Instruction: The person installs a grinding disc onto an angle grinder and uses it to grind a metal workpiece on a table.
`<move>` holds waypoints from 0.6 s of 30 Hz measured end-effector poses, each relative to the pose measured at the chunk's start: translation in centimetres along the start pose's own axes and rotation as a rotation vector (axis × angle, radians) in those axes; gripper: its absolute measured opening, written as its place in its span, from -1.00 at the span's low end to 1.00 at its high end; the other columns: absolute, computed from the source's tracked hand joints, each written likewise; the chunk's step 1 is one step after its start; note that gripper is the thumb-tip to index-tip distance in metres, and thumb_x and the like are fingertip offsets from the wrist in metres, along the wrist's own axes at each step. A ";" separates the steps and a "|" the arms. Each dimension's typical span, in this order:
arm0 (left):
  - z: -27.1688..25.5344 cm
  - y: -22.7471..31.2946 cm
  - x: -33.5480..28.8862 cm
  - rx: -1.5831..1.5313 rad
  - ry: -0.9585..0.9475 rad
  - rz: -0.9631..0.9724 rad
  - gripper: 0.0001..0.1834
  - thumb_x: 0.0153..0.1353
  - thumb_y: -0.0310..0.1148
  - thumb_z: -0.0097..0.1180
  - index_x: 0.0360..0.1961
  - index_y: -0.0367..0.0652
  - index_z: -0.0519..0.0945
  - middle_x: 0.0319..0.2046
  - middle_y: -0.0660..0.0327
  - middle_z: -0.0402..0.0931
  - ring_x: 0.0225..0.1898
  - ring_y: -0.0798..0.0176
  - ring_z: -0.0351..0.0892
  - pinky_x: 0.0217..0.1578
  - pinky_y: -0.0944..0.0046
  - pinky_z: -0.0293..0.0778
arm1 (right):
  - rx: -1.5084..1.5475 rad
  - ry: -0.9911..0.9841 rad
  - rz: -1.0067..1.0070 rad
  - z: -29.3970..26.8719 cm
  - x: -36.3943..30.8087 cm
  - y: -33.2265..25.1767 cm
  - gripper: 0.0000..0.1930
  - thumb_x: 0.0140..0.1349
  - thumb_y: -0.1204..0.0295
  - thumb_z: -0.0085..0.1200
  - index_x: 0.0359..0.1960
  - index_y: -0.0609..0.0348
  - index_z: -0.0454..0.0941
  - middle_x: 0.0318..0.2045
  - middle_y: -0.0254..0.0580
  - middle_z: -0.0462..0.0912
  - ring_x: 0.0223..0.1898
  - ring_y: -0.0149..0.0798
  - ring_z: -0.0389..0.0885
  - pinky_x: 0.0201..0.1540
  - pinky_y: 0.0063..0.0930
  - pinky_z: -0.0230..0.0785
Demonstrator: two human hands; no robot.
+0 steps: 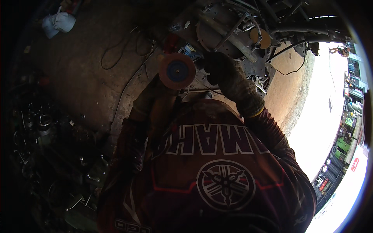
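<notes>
An angle grinder's round disc (166, 78), reddish-brown with a blue centre, faces up in front of my chest. My left hand (144, 100), gloved and in deep shade, is closed round the grinder's body just below the disc. To the right of the disc is my right hand (227, 73), in a dirty knitted glove with a yellowish cuff. Its fingers are curled toward the disc, and what lies between them is lost in shadow. A small blue-and-white packet (189, 50) shows just beyond the disc.
Dark metal parts, with a large round plate (210, 33) and tubes (243, 50), crowd the far side. A cable (123, 93) trails over the concrete floor. Tools and metal pieces (44, 120) lie at left. A white bundle (58, 23) sits far left; a person (344, 51) is far right.
</notes>
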State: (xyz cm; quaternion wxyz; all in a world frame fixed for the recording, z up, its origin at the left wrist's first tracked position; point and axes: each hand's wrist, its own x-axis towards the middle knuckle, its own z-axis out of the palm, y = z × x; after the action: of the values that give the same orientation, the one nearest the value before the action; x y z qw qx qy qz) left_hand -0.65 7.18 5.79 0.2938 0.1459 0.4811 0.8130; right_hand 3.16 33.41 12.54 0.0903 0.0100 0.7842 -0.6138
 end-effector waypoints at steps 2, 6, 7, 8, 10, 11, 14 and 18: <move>0.5 -0.9 1.5 0.050 0.004 0.111 -0.05 -0.03 -0.20 0.55 0.33 -0.32 0.33 0.18 0.01 0.50 0.19 0.09 0.57 0.16 0.08 0.56 | -0.291 0.023 -0.261 -0.4 0.0 -0.5 -0.53 0.37 0.42 0.21 0.29 0.17 0.49 0.04 -0.11 0.70 0.00 -0.29 0.71 0.00 -0.39 0.59; 0.8 -4.5 4.0 0.176 0.083 0.431 -0.06 -0.05 -0.18 0.57 0.31 -0.33 0.36 0.16 0.02 0.52 0.17 0.09 0.59 0.15 0.09 0.56 | -0.517 -0.036 -0.312 1.3 0.7 -5.1 -0.56 0.33 0.40 0.25 0.24 0.15 0.55 0.03 -0.03 0.69 0.02 -0.11 0.71 0.04 -0.27 0.60; 1.0 -5.0 4.6 0.198 0.096 0.490 -0.06 -0.05 -0.18 0.57 0.30 -0.33 0.37 0.15 0.02 0.52 0.16 0.09 0.59 0.15 0.09 0.57 | -0.570 -0.084 -0.347 1.3 0.6 -5.7 -0.55 0.31 0.38 0.28 0.23 0.14 0.57 0.05 0.00 0.68 0.04 -0.05 0.70 0.06 -0.22 0.59; 1.1 -5.7 5.0 0.211 0.111 0.538 -0.06 -0.05 -0.17 0.58 0.30 -0.33 0.37 0.14 0.02 0.53 0.16 0.09 0.60 0.15 0.09 0.57 | -0.618 -0.122 -0.372 1.4 0.8 -5.6 -0.55 0.31 0.38 0.28 0.23 0.14 0.57 0.05 0.00 0.68 0.04 -0.05 0.70 0.06 -0.22 0.59; 1.0 -6.8 5.5 0.232 0.136 0.612 -0.06 -0.06 -0.16 0.59 0.29 -0.33 0.39 0.13 0.02 0.54 0.15 0.09 0.60 0.14 0.09 0.57 | -0.669 -0.158 -0.404 1.8 1.1 -5.6 -0.55 0.31 0.38 0.28 0.23 0.14 0.57 0.05 0.00 0.68 0.04 -0.05 0.70 0.06 -0.22 0.59; 1.2 -7.1 5.8 0.231 0.140 0.634 -0.07 -0.07 -0.16 0.59 0.28 -0.33 0.39 0.12 0.02 0.54 0.14 0.09 0.61 0.14 0.09 0.57 | -0.686 -0.158 -0.409 1.9 1.1 -5.7 -0.55 0.30 0.38 0.28 0.23 0.14 0.57 0.05 0.00 0.68 0.04 -0.05 0.70 0.06 -0.22 0.59; 1.3 -7.9 6.4 0.189 0.161 0.639 -0.07 -0.08 -0.15 0.60 0.26 -0.33 0.41 0.10 0.02 0.56 0.13 0.09 0.62 0.13 0.09 0.57 | -0.713 -0.154 -0.410 1.8 1.3 -5.5 -0.55 0.30 0.37 0.28 0.23 0.14 0.57 0.05 0.00 0.68 0.04 -0.05 0.70 0.06 -0.21 0.59; 0.0 -8.4 6.7 0.045 0.187 0.399 -0.03 -0.18 -0.09 0.66 0.21 -0.36 0.46 0.04 -0.01 0.60 0.08 0.08 0.65 0.11 0.10 0.58 | -0.735 -0.154 -0.406 1.9 1.2 -5.2 -0.54 0.30 0.37 0.29 0.22 0.14 0.57 0.05 0.00 0.68 0.04 -0.05 0.70 0.06 -0.21 0.59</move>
State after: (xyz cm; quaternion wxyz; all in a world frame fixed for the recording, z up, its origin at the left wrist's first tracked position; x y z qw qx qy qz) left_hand -3.02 14.38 -1.80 0.0778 0.1688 0.4860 0.8540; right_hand 1.56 30.16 16.92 0.0238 -0.2233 0.9278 -0.2978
